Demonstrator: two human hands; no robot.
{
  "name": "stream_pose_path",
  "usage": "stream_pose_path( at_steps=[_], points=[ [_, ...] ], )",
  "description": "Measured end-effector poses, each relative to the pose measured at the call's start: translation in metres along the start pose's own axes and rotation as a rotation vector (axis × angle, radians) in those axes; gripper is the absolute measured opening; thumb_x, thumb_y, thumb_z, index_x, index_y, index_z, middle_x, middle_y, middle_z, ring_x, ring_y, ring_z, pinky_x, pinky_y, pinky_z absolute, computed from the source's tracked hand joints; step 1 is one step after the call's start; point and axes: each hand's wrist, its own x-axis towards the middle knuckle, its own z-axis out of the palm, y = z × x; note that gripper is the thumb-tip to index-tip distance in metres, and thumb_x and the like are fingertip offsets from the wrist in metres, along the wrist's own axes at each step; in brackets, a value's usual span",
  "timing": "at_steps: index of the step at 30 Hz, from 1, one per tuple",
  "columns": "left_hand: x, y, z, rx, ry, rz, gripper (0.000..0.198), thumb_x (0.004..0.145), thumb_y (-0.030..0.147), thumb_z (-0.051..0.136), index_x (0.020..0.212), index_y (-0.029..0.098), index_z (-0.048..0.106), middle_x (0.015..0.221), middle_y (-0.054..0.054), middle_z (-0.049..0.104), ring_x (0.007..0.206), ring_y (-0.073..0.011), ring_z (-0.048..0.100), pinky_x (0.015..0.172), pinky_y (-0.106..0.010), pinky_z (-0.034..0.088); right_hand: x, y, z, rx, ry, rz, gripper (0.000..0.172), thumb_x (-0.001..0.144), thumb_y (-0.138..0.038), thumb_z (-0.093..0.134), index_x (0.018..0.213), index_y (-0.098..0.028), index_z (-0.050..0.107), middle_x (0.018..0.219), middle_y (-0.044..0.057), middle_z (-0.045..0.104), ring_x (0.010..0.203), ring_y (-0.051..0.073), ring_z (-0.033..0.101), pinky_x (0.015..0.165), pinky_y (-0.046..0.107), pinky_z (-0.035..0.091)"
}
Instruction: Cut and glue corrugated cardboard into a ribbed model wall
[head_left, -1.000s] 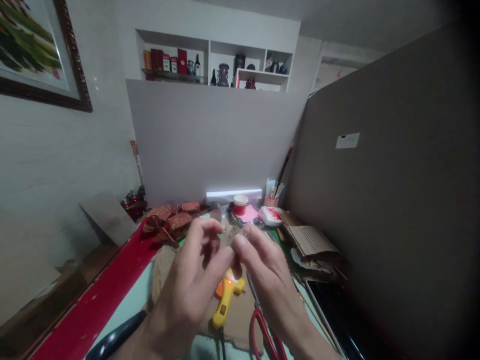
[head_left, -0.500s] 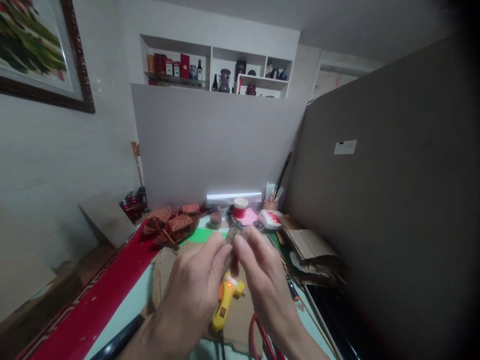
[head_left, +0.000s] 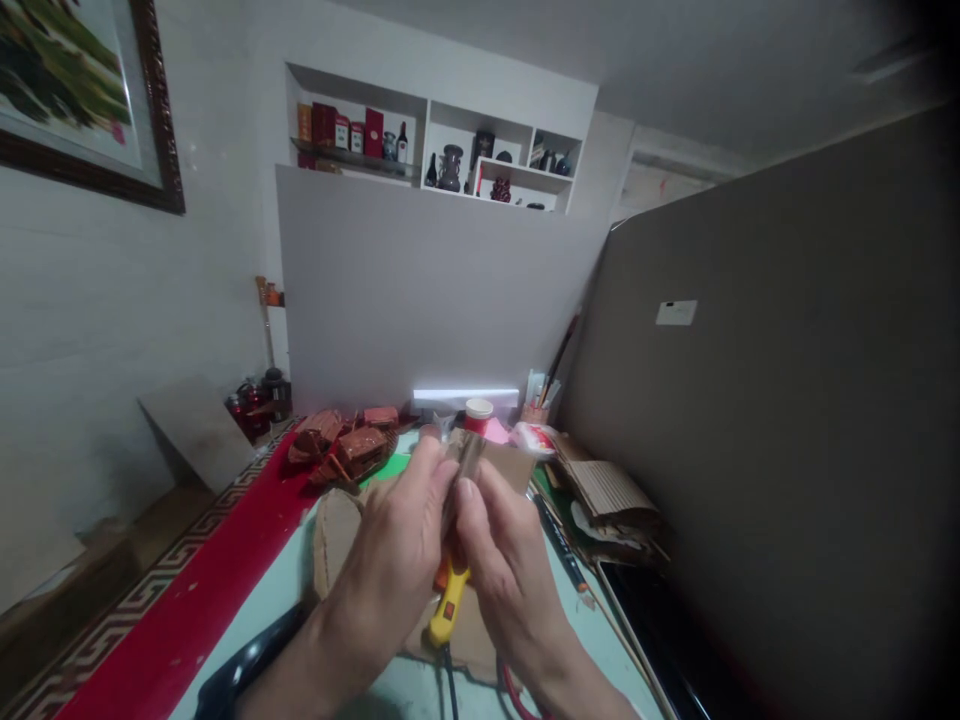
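Over a glue gun [head_left: 448, 605], left hand [head_left: 382, 550] and right hand [head_left: 506, 565] grip a brown strip [head_left: 471, 455], white label [head_left: 676, 313] unreadable

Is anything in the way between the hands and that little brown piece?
Nothing visible is: the left hand and right hand both hold the brown piece directly. The yellow glue gun lies beneath, not between.

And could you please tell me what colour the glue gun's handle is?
The glue gun's handle is yellow, clearest in the head view.
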Motion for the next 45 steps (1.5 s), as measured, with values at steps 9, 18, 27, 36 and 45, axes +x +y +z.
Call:
stream_pose_path(
  at_steps=[9, 18, 27, 36, 45],
  points=[
    [0.000, 0.006, -0.006, -0.312, -0.060, -0.088, 0.027, 0.102, 0.038, 0.042, 0.079, 0.025, 0.044, 0.073, 0.007, 0.044, 0.064, -0.0112, 0.047, 0.057, -0.022, 0.042, 0.000, -0.004, -0.010, 0.009, -0.031, -0.002, 0.032, 0.103, -0.039, 0.037, 0.080, -0.023, 0.052, 0.068, -0.002, 0.052, 0.062, 0.014, 0.047, 0.059, 0.028, 0.036],
    [0.008, -0.002, -0.001, -0.457, -0.083, -0.159, 0.026, 0.100, 0.041, 0.047, 0.081, 0.024, 0.046, 0.075, 0.005, 0.045, 0.067, -0.0128, 0.047, 0.061, -0.023, 0.044, 0.006, 0.007, -0.009, 0.024, -0.028, 0.018, 0.031, 0.103, -0.039, 0.035, 0.078, -0.023, 0.045, 0.070, -0.003, 0.051, 0.062, 0.013, 0.046, 0.059, 0.028, 0.035],
    [0.009, -0.002, 0.008, -0.170, -0.008, -0.110, 0.033, 0.102, 0.045, 0.040, 0.077, 0.025, 0.046, 0.069, 0.005, 0.049, 0.064, -0.0156, 0.046, 0.060, -0.028, 0.034, -0.001, 0.008, 0.002, 0.013, -0.026, -0.026, 0.024, 0.103, -0.031, 0.034, 0.081, -0.023, 0.043, 0.076, -0.002, 0.052, 0.069, 0.014, 0.050, 0.067, 0.028, 0.039],
    [0.014, -0.011, 0.005, -0.157, -0.054, -0.071, 0.031, 0.102, 0.037, 0.040, 0.073, 0.024, 0.041, 0.068, 0.006, 0.042, 0.063, -0.0142, 0.041, 0.059, -0.026, 0.035, -0.002, 0.010, -0.003, -0.029, -0.072, -0.078, 0.022, 0.102, -0.027, 0.035, 0.084, -0.023, 0.046, 0.075, -0.002, 0.051, 0.066, 0.014, 0.046, 0.064, 0.027, 0.036],
    [0.009, -0.006, 0.006, -0.217, -0.012, -0.068, 0.033, 0.103, 0.038, 0.037, 0.073, 0.024, 0.037, 0.068, 0.007, 0.039, 0.061, -0.0127, 0.037, 0.055, -0.025, 0.034, -0.003, 0.010, -0.005, 0.035, -0.095, -0.039, 0.025, 0.104, -0.030, 0.033, 0.083, -0.023, 0.044, 0.073, -0.003, 0.048, 0.064, 0.013, 0.044, 0.062, 0.029, 0.033]
  ],
)
